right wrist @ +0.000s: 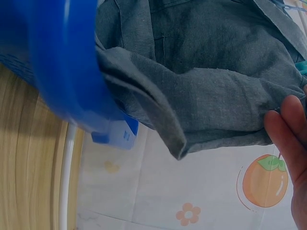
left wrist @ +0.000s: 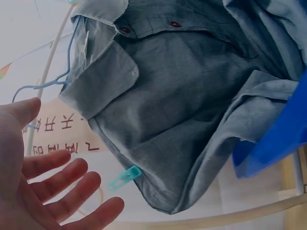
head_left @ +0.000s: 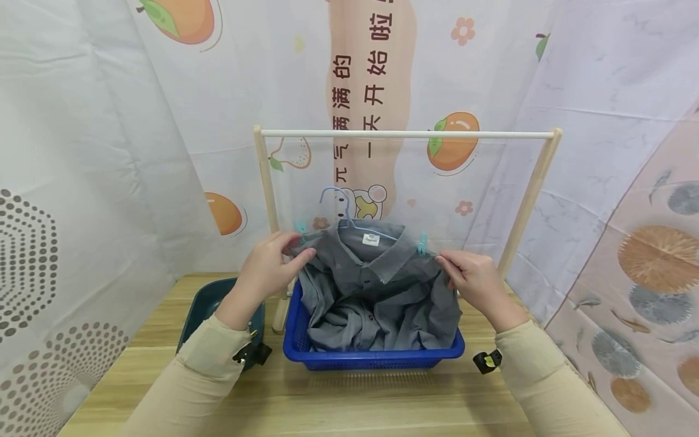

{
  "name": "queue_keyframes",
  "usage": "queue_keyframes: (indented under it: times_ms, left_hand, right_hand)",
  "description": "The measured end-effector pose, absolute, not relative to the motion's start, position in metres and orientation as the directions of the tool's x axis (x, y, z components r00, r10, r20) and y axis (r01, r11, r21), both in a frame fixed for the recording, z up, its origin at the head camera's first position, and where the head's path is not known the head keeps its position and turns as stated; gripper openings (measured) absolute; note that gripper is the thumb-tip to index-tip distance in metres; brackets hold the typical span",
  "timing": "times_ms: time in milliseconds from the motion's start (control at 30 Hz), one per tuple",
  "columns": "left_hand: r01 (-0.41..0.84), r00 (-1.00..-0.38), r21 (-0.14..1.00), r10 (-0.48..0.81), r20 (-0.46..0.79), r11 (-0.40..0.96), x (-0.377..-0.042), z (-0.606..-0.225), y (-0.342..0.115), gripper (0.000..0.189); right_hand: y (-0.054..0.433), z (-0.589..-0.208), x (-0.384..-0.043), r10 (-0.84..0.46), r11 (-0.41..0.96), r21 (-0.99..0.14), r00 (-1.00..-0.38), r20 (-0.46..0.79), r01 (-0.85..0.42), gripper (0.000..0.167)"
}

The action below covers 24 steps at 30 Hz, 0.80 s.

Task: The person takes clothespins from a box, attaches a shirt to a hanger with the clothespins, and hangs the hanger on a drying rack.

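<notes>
While we are looking down at the work, we are seeing the left hand with its fingers loose and spread, just beside one shoulder of the grey shirt. It may be touching the cloth a little, but the views are not letting us be sure. The right hand is pinching the other shoulder at its edge.

The shirt is sitting on a blue hanger, and one small teal clip and another teal clip are gripping its shoulders. We are seeing the hook standing free, with open room between it and the white bar above. The rack's wooden posts are rising behind the two hands. Bare table is showing in front.

Below, the blue basket is holding the rest of the shirt in a crumpled heap, while the collar and shoulders are sticking up above it. One sleeve is reaching over the right rim. To the left, a dark green bin is standing partly behind the left arm.
</notes>
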<state>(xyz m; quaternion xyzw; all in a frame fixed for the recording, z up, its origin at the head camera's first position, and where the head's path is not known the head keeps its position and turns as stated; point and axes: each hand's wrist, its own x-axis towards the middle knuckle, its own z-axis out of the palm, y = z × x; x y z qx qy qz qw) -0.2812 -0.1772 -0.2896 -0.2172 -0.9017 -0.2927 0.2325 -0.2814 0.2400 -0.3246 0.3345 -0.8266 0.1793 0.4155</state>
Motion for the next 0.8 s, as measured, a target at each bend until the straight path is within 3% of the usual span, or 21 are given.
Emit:
queue_keyframes:
  times_ms: [300, 800]
  left_hand:
    - [0.393, -0.898, 0.504, 0.202, 0.391, 0.769, -0.284, -0.306, -0.182, 0.063]
    - [0.287, -0.956, 0.597, 0.188, 0.224, 0.749, -0.29, -0.324, -0.191, 0.072]
  right_hand:
    - [0.241, -0.326, -0.282, -0.401, 0.712, -0.027, -0.438, 0.805, -0.701, 0.008]
    - [0.241, -0.328, -0.283, -0.396, 0.719, -0.033, -0.449, 0.801, -0.694, 0.009]
